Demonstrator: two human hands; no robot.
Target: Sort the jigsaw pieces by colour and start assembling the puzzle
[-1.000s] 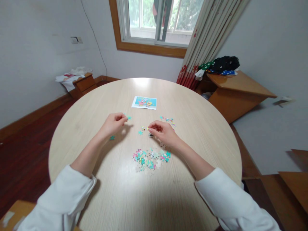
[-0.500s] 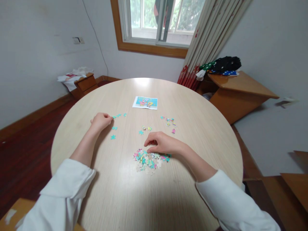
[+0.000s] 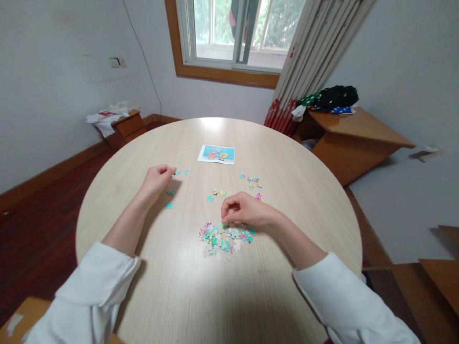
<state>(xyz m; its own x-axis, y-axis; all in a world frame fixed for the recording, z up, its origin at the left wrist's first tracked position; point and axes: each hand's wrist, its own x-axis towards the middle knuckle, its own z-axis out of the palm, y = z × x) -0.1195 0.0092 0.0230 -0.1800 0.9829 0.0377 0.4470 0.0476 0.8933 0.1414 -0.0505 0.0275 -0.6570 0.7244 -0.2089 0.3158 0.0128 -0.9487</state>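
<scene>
My left hand (image 3: 157, 182) is closed in a pinch at the left group of jigsaw pieces; anything between its fingertips is too small to make out. Just past those fingertips lies a teal puzzle piece (image 3: 186, 172), and other teal pieces (image 3: 169, 205) are nearer me, below the hand. Over the far edge of a mixed pile of puzzle pieces (image 3: 224, 243), my right hand (image 3: 245, 209) pinches thumb against finger, with a small teal piece showing at the tips. Some of the pile's pieces are face down and pale.
A printed cartoon picture (image 3: 217, 154) lies toward the back of the round wooden table (image 3: 172, 286). Small groups of pieces sit in the middle (image 3: 210, 198) and at the right (image 3: 242, 176). Cloths (image 3: 335, 97) are heaped on a wooden cabinet (image 3: 362, 126) behind, near the curtain.
My left hand has shifted right and away from me, covering where some teal pieces lay. My right hand has moved slightly right and its fingers have closed.
</scene>
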